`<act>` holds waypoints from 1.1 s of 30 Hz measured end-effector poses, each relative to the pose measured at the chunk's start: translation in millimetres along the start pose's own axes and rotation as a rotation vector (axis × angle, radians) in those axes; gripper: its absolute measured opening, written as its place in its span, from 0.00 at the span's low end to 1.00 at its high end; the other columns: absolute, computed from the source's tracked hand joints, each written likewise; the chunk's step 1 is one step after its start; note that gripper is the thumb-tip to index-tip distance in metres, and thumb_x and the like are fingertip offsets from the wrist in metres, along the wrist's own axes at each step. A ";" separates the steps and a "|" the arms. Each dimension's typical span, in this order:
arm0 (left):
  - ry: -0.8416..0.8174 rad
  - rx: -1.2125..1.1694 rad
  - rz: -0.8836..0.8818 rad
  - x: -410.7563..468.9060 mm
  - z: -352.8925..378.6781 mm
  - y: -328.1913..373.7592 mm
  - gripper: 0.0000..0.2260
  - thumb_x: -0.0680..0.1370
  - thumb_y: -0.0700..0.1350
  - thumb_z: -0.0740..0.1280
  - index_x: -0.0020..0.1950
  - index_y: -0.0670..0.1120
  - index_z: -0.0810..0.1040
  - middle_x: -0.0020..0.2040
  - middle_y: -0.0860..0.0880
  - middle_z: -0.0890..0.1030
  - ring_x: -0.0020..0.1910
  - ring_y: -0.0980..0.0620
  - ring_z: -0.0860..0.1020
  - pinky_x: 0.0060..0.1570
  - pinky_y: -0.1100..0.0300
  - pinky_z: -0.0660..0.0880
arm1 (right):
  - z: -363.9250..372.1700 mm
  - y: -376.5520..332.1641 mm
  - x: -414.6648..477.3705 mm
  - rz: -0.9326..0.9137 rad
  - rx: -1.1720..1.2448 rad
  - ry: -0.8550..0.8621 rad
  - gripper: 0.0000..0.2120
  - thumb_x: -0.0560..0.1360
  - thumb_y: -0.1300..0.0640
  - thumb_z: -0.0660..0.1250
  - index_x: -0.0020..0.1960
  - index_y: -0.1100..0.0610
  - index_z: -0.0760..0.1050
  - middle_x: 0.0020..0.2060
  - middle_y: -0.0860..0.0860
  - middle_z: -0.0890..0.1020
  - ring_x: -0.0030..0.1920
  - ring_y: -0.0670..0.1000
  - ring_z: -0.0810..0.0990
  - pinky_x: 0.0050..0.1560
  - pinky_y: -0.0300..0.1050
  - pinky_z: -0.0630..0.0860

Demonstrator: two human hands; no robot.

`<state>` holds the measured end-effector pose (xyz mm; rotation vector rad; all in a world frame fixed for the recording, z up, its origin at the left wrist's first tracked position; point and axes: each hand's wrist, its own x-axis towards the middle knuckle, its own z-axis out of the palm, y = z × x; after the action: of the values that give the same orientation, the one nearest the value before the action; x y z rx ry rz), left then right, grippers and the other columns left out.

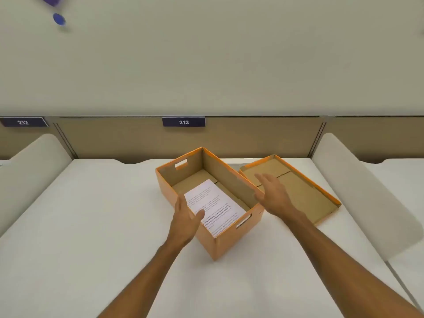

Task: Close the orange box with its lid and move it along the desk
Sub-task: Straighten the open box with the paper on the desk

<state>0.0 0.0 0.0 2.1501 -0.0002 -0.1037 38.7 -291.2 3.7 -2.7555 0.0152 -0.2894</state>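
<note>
An orange box [231, 243] stands open in the middle of the white desk, turned at an angle, with a printed white sheet [215, 203] lying inside. Its lid [305, 193] lies upside down on the desk just to the right of the box, brown inside facing up. My left hand [184, 220] is open over the box's near left wall, fingers spread, holding nothing. My right hand [274, 195] is open above the box's right wall, at the lid's left edge, fingers extended and apart from both.
The white desk [91, 226] is bounded by a beige back partition with a "213" label [183, 122] and by white side dividers on the left [34, 171] and right [367, 193]. Neighbouring desk "212" lies to the left.
</note>
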 end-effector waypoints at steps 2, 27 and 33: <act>0.005 -0.060 -0.092 7.5 11.3 0.0 0.37 0.79 0.48 0.68 0.81 0.44 0.51 0.79 0.45 0.63 0.76 0.44 0.65 0.71 0.49 0.67 | 4.2 10.4 9.1 0.065 0.025 -0.079 0.33 0.76 0.54 0.70 0.77 0.54 0.62 0.73 0.55 0.70 0.72 0.58 0.68 0.67 0.59 0.69; -0.014 -0.432 -0.464 6.0 -35.4 -31.6 0.32 0.75 0.34 0.64 0.77 0.57 0.67 0.42 0.46 0.88 0.33 0.48 0.84 0.31 0.50 0.81 | 17.9 -7.6 -20.7 0.493 0.789 -0.293 0.07 0.72 0.61 0.68 0.50 0.58 0.76 0.41 0.56 0.79 0.40 0.55 0.75 0.39 0.50 0.73; -0.151 -0.306 -0.375 -16.2 -85.3 -46.6 0.31 0.77 0.38 0.67 0.77 0.60 0.65 0.41 0.47 0.87 0.41 0.48 0.85 0.37 0.49 0.83 | 15.9 -52.1 -85.3 0.480 1.050 -0.328 0.11 0.80 0.48 0.65 0.61 0.46 0.80 0.51 0.50 0.86 0.45 0.52 0.86 0.36 0.47 0.81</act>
<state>-11.6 97.5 8.9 1.8111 0.3124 -0.4541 -43.0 -232.9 -8.9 -1.6528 0.3308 0.2382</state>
